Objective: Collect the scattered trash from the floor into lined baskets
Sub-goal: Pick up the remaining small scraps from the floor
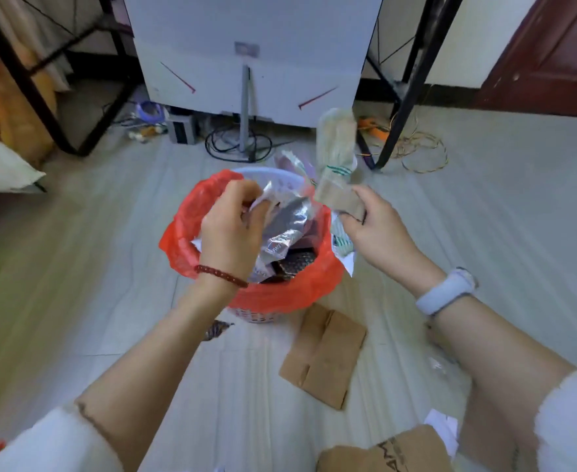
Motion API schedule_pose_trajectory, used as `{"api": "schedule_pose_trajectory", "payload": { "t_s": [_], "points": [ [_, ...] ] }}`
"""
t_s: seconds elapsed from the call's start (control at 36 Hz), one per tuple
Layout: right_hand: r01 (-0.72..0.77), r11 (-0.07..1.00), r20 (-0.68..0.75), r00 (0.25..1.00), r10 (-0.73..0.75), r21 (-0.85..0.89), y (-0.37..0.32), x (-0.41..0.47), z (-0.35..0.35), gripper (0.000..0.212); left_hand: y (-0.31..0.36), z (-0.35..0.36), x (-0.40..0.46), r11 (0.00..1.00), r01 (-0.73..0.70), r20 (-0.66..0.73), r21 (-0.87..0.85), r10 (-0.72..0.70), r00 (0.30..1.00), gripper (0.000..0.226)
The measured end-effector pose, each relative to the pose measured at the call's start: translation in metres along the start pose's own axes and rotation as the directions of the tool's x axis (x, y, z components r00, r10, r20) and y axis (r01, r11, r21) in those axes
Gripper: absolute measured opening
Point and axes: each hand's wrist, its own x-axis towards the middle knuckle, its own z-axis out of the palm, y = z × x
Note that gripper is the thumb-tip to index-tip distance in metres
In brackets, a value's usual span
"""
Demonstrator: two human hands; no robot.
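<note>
A white basket (253,316) with a red plastic liner (184,229) stands on the floor in the middle of the view. It holds silver foil wrappers (288,221) and dark packets. My left hand (232,226) is over the basket, fingers closed on a crumpled silver wrapper. My right hand (372,218) is at the basket's right rim and grips a brown paper bag with a clear window (336,165), blurred by motion. A flat brown paper bag (324,356) lies on the floor in front of the basket. A small dark wrapper (215,330) lies by the basket's base.
A white board on a grey stand (246,56) rises behind the basket, with cables (236,144) at its foot. Black metal frame legs (403,97) stand left and right. Brown cardboard (382,451) and white paper scraps (442,427) lie near my right forearm. A dark red door (552,52) is at far right.
</note>
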Motion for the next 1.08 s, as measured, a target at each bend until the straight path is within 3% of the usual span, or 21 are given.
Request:
{"api": "schedule_pose_trajectory", "payload": {
  "t_s": [0.08, 0.17, 0.22, 0.28, 0.33, 0.42, 0.44, 0.5, 0.56, 0.58, 0.61, 0.67, 0.69, 0.75, 0.81, 0.86, 0.94, 1.08],
  "points": [
    [0.055, 0.988, 0.191, 0.981, -0.027, -0.145, -0.016, 0.03, 0.018, 0.04, -0.017, -0.002, 0.028, 0.984, 0.14, 0.11, 0.109, -0.152, 0.982, 0.017],
    [0.063, 0.955, 0.37, 0.928, 0.051, -0.289, -0.016, 0.044, 0.035, 0.06, -0.043, -0.004, 0.036, 0.915, 0.111, 0.362, 0.389, -0.263, 0.894, 0.024],
    [0.054, 0.949, 0.414, 0.906, 0.084, -0.31, -0.013, 0.044, 0.04, 0.07, -0.051, -0.011, 0.027, 0.888, 0.099, 0.369, 0.45, -0.286, 0.885, 0.025],
    [0.065, 0.953, 0.347, 0.937, 0.044, -0.297, -0.008, 0.033, 0.041, 0.066, -0.053, -0.021, 0.009, 0.918, 0.116, 0.287, 0.379, -0.236, 0.928, 0.025],
    [0.099, 0.973, 0.154, 0.986, -0.068, -0.207, -0.001, 0.013, 0.043, 0.049, -0.05, -0.034, -0.018, 0.957, 0.091, 0.164, 0.275, -0.14, 0.976, 0.024],
    [0.233, 0.969, -0.163, 0.956, -0.244, -0.084, 0.014, -0.035, 0.046, 0.029, -0.054, -0.049, -0.071, 0.973, 0.016, 0.064, 0.232, -0.032, 0.997, 0.023],
    [0.287, 0.952, -0.201, 0.932, -0.302, -0.102, 0.021, -0.052, 0.049, 0.025, -0.063, -0.052, -0.092, 0.967, 0.027, 0.077, 0.254, -0.049, 0.996, 0.024],
    [0.355, 0.924, -0.127, 0.919, -0.372, -0.14, 0.039, -0.086, 0.059, 0.02, -0.08, -0.058, -0.134, 0.936, 0.103, 0.177, 0.336, -0.17, 0.97, 0.027],
    [0.441, 0.881, 0.115, 0.897, -0.427, -0.17, 0.06, -0.121, 0.075, 0.018, -0.094, -0.063, -0.175, 0.847, 0.209, 0.337, 0.49, -0.405, 0.85, 0.035],
    [0.504, 0.847, 0.288, 0.847, -0.446, -0.168, 0.068, -0.139, 0.084, 0.02, -0.098, -0.067, -0.194, 0.766, 0.258, 0.404, 0.589, -0.555, 0.727, 0.041],
    [0.576, 0.802, 0.472, 0.757, -0.453, -0.155, 0.078, -0.158, 0.093, 0.023, -0.1, -0.071, -0.212, 0.679, 0.271, 0.448, 0.682, -0.681, 0.58, 0.05],
    [0.709, 0.698, 0.78, 0.493, -0.385, -0.104, 0.093, -0.194, 0.111, 0.035, -0.102, -0.08, -0.244, 0.552, 0.242, 0.482, 0.798, -0.825, 0.294, 0.071],
    [0.745, 0.664, 0.876, 0.364, -0.318, -0.068, 0.099, -0.21, 0.118, 0.042, -0.103, -0.083, -0.258, 0.515, 0.225, 0.48, 0.827, -0.856, 0.195, 0.079],
    [0.79, 0.613, 0.955, 0.176, -0.238, 0.007, 0.108, -0.239, 0.131, 0.056, -0.103, -0.087, -0.283, 0.485, 0.188, 0.476, 0.854, -0.875, 0.093, 0.092],
    [0.841, 0.537, 0.97, 0.072, -0.234, 0.067, 0.115, -0.262, 0.142, 0.065, -0.098, -0.089, -0.304, 0.487, 0.151, 0.478, 0.86, -0.874, 0.089, 0.096],
    [0.879, 0.472, 0.974, 0.04, -0.221, 0.071, 0.122, -0.276, 0.149, 0.065, -0.093, -0.087, -0.318, 0.494, 0.158, 0.473, 0.855, -0.867, 0.153, 0.096],
    [0.907, 0.421, 0.961, 0.112, -0.252, 0.005, 0.133, -0.279, 0.153, 0.054, -0.089, -0.079, -0.327, 0.535, 0.141, 0.484, 0.833, -0.828, 0.283, 0.091],
    [0.856, 0.508, 0.934, 0.255, -0.251, -0.098, 0.136, -0.273, 0.148, 0.059, -0.09, -0.071, -0.337, 0.716, -0.038, 0.646, 0.697, -0.604, 0.467, 0.06]
  ]
}}
